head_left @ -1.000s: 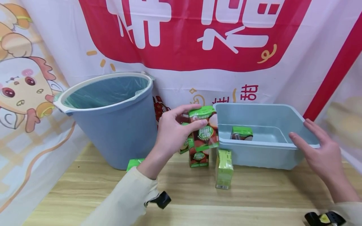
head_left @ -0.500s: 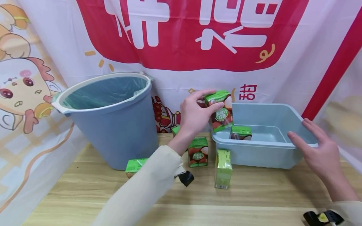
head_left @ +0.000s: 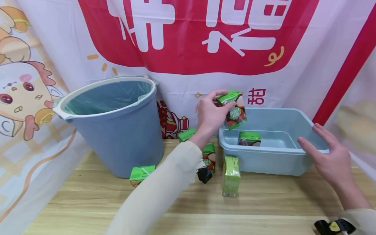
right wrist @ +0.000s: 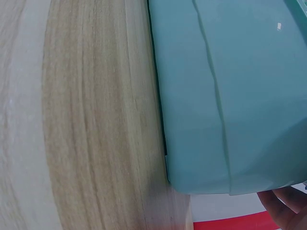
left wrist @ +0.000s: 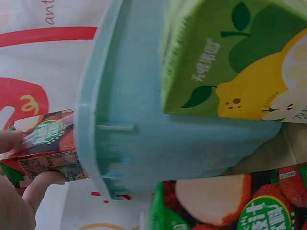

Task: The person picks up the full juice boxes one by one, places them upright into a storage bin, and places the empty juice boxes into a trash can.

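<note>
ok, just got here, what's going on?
The person's left hand holds a red drink carton at the left end of a blue tub, while the right hand rests on the tub's right end. One green-topped carton is inside the tub. A yellow-green carton stands in front of it, other cartons are on the table, and a lined bin is at the left.

From above, there is room to reach down into the right half of the tub (head_left: 264,160). A small box (head_left: 249,139) sits inside, left of its middle. The left grip (head_left: 212,112) and its red box (head_left: 236,112) block the tub's left end. The right grip (head_left: 335,160) blocks its right edge. A yellow-green box (head_left: 231,178) stands before its left corner; the desk (head_left: 270,192) has room before its middle. A cloth (head_left: 282,86) hangs just behind the tub.
</note>
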`<state>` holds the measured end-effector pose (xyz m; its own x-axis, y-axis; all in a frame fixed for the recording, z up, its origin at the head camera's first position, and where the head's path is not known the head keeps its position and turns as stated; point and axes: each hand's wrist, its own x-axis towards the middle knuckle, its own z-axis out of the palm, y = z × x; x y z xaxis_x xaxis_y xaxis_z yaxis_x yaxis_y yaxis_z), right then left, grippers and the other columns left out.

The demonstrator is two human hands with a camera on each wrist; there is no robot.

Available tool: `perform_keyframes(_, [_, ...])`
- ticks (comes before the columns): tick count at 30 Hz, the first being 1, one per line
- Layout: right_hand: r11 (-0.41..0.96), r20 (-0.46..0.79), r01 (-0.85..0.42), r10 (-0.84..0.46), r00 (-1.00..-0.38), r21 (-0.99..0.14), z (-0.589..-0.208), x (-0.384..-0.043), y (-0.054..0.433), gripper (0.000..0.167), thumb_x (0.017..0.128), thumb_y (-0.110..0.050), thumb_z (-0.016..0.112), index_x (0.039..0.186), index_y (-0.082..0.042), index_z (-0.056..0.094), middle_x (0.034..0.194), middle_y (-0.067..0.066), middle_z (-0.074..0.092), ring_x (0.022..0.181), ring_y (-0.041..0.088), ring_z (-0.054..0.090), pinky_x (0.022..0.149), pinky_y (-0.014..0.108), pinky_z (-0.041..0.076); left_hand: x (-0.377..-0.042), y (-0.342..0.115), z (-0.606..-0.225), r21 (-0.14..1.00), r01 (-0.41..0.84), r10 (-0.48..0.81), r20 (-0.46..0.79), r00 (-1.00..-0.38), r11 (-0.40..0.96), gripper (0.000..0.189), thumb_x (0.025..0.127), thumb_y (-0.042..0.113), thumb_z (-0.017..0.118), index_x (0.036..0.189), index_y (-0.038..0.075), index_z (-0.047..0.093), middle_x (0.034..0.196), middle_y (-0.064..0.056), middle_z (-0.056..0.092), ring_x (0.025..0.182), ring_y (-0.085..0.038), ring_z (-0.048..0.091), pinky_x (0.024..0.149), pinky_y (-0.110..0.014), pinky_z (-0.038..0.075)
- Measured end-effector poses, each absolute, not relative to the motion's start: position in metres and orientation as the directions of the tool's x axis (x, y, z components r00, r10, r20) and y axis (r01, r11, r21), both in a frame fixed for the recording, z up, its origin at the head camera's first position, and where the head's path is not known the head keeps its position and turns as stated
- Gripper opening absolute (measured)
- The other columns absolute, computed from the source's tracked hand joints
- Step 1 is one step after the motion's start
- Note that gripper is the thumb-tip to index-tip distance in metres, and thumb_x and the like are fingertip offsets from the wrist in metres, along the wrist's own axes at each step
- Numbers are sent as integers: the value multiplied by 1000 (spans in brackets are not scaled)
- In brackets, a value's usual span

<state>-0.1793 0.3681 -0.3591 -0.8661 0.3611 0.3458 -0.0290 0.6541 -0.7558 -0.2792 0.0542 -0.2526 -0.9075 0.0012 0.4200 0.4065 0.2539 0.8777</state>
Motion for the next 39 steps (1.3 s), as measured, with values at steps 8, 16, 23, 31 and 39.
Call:
perform_keyframes(8, [647, 340, -33, 356, -871, -762, -359, -180, 370, 78, 101, -47, 65, 168, -23, 33, 178, -10, 21, 166, 39, 13, 124, 77, 21, -295, 67, -267, 891, 378, 20, 386, -922, 251, 35, 93, 19, 84, 126, 21, 75, 117, -3, 76, 102, -16, 71, 82, -30, 63])
perform_keyframes(16, [650, 342, -21, 371, -863, -759, -360, -180, 371, 76, 101, -47, 65, 167, -24, 34, 177, -15, 23, 167, 34, 15, 129, 70, 20, -309, 78, -279, 877, 365, 65, 364, -929, 312, 36, 93, 14, 83, 126, 20, 73, 124, -4, 76, 109, -19, 71, 87, -31, 61])
perform_keyframes(23, [648, 353, -35, 368, -860, -761, -361, -180, 371, 75, 101, -46, 66, 166, -24, 36, 174, -22, 25, 167, 28, 16, 133, 61, 18, -316, 84, -286, 814, 365, 133, 344, -930, 452, 35, 94, 16, 82, 127, 22, 73, 127, 0, 75, 116, -15, 67, 98, -32, 58])
perform_keyframes(31, [651, 333, -16, 366, -869, -759, -359, -179, 368, 77, 102, -48, 64, 168, -24, 32, 178, -11, 20, 166, 40, 13, 120, 80, 25, -317, 89, -288, 768, 397, 247, 313, -917, 502, 30, 95, 17, 81, 124, 23, 75, 141, 3, 69, 125, -14, 63, 106, -37, 56])
perform_keyframes(39, [648, 327, -23, 353, -877, -761, -358, -178, 368, 78, 102, -48, 63, 168, -23, 31, 179, -6, 19, 166, 43, 11, 117, 83, 25, -322, 90, -292, 676, 466, 346, 317, -883, 571, 32, 93, 16, 83, 124, 23, 76, 138, 4, 70, 126, -13, 61, 111, -35, 52])
